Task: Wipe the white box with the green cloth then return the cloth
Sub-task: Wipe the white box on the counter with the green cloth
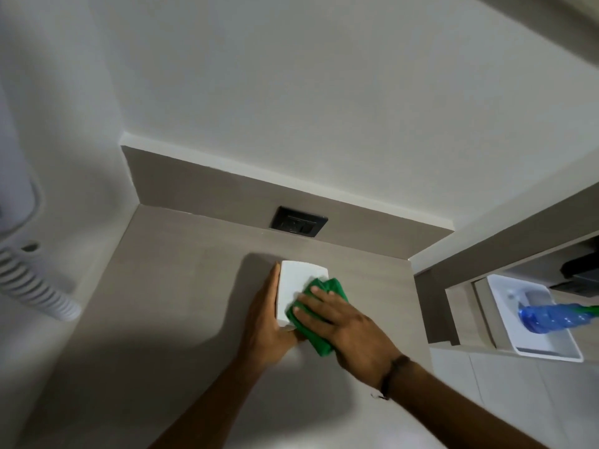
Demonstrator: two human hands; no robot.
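We see a person's right hand [340, 322], fingers spread flat, pressing a folded green cloth [319, 314] onto the lower right part of a white box [299, 286] that sits on a beige surface [181, 303] below a dark wall socket [298, 222]. The left hand [269, 322], open with fingers straight, lies against the box's left side, bracing it. Off to the right we make out a blue bottle [551, 317] resting in a white tray [547, 348].

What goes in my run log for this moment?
wipe in progress | left hand braces white box | right hand presses green cloth on box
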